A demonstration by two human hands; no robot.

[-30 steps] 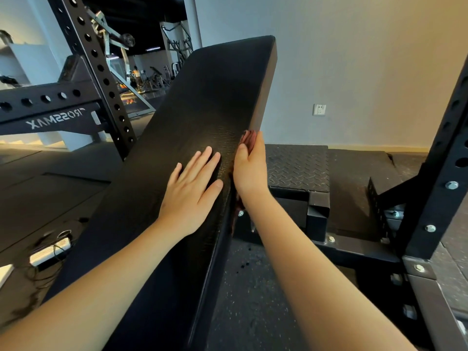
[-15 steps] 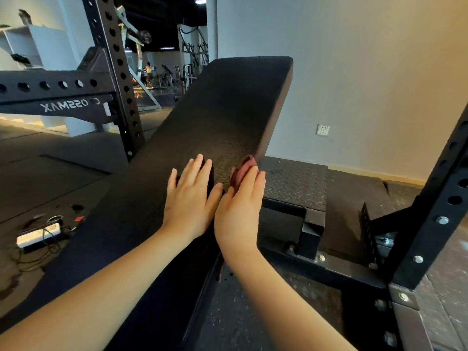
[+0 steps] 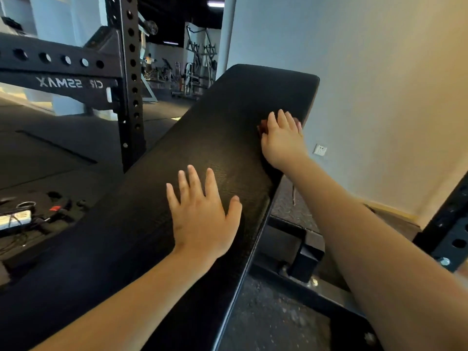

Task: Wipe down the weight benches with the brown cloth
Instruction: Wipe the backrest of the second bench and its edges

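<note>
Right hand (image 3: 282, 140) has slid toward the black surface's (image 3: 240, 97) far right corner, fingers flat on the brown cloth (image 3: 262, 127). Left hand (image 3: 202, 219) lies spread mid-surface. Pale wall (image 3: 379, 84) beyond the right edge; rack upright (image 3: 129, 97) left.

A pale plain wall (image 3: 379, 72) fills the right side, lit warm toward its far right edge, with a white socket (image 3: 320, 149) low on it and a light skirting strip (image 3: 390, 209) at its foot. The floor (image 3: 63, 148) is dark rubber matting, flecked where it lies nearest. On the left stands a black rack upright (image 3: 131, 84) pierced with holes, joined by a crossbeam (image 3: 50, 62) with white lettering. Behind it the room opens into a dim hall of gym machines (image 3: 195, 69) under a ceiling light (image 3: 215, 4). A white power strip (image 3: 15, 219) and tangled cables lie at the floor's left edge.
</note>
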